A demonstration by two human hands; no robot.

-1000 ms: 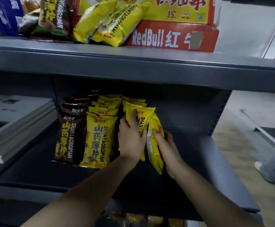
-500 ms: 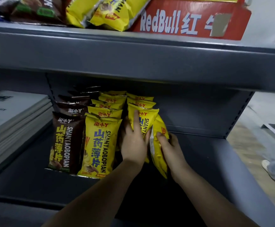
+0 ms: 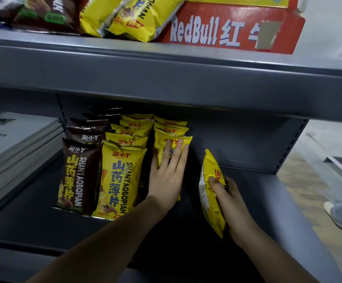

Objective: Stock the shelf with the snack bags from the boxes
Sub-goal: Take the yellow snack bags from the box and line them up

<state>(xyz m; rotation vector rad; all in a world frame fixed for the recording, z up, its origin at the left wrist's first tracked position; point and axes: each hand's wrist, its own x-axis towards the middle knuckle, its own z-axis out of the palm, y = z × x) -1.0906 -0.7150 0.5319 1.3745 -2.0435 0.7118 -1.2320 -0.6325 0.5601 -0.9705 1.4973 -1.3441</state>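
On the dark grey shelf stand three rows of snack bags: brown bags on the left, yellow bags in the middle, and a third row of yellow bags to their right. My left hand lies flat, fingers spread, against the front bag of that third row. My right hand grips a single yellow bag edge-on, held apart to the right of the rows above the shelf.
The shelf above carries loose yellow and brown bags and a red RedBull box. A stack of grey flat cartons fills the left of the lower shelf. Another person's shoe is on the floor at right.
My right hand has pulled its yellow bag away to the right, out of the third row. My left hand has flattened against the row's front bag. The view has moved closer.
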